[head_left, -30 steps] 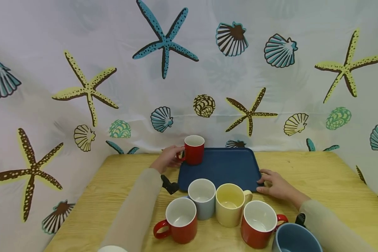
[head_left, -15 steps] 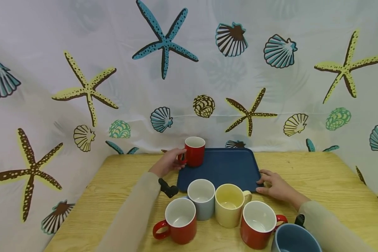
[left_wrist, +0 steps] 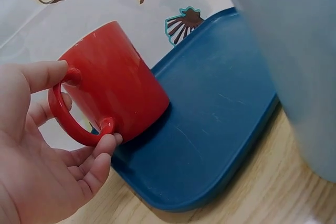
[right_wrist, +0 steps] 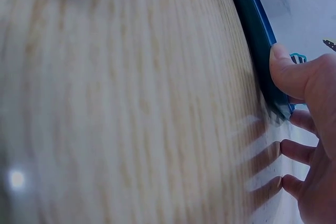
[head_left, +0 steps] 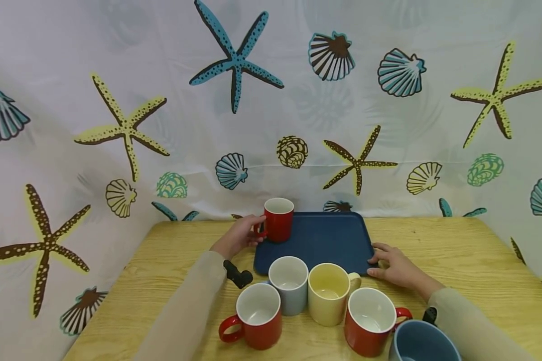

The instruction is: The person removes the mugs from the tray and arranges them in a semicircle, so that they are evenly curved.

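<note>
My left hand [head_left: 241, 234] grips the handle of a red mug [left_wrist: 113, 80], white inside, at the back left of a dark blue tray [head_left: 321, 240]. In the left wrist view, thumb and fingers are around that handle, and the mug's base is right at the tray's surface, upright in the head view. At the tray's front right corner, my right hand [head_left: 395, 264] holds the edge. Its thumb lies against the front wall while the index finger is around the corner. The other fingertips rest on the table in the right wrist view.
In front of the tray stand a light blue mug [head_left: 288, 291], a yellow mug [head_left: 327, 301], two more red mugs, at left [head_left: 262, 328] and right [head_left: 366, 336], and a darker blue mug [head_left: 422, 346]. A patterned curtain [head_left: 271, 100] hangs behind the wooden table [head_left: 162, 260].
The red mug in my left hand has come slightly lower and nearer over the tray. The tray's left side has shifted a little to the left. My right hand has stayed at the corner.
</note>
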Demonstrator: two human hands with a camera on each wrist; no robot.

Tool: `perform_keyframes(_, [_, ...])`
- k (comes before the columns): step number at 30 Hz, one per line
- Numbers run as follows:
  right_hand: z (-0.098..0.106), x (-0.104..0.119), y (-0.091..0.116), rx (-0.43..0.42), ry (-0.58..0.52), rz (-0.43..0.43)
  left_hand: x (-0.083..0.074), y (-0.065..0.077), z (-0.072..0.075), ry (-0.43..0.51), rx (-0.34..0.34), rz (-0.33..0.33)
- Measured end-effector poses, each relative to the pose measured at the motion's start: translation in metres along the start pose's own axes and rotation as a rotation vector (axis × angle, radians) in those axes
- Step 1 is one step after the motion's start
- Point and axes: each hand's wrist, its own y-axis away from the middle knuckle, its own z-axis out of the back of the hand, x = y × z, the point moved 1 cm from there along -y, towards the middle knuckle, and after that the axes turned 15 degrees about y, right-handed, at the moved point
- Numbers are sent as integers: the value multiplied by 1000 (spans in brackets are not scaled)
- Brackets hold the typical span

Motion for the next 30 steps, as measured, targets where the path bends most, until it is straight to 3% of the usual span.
perform_keyframes(6, [0,0,0,8,2,-22,1,4,1,8,2,2])
perform_keyframes(14, [0,1,2,8,10,-26,4,12,5,102,8,-25])
perform_keyframes(21, [2,1,1,13,14,-31,6,22,15,127,-76,-58])
perform_keyframes(30, [0,3,1,24,-1,-46,9,34,29,131,-121,-86])
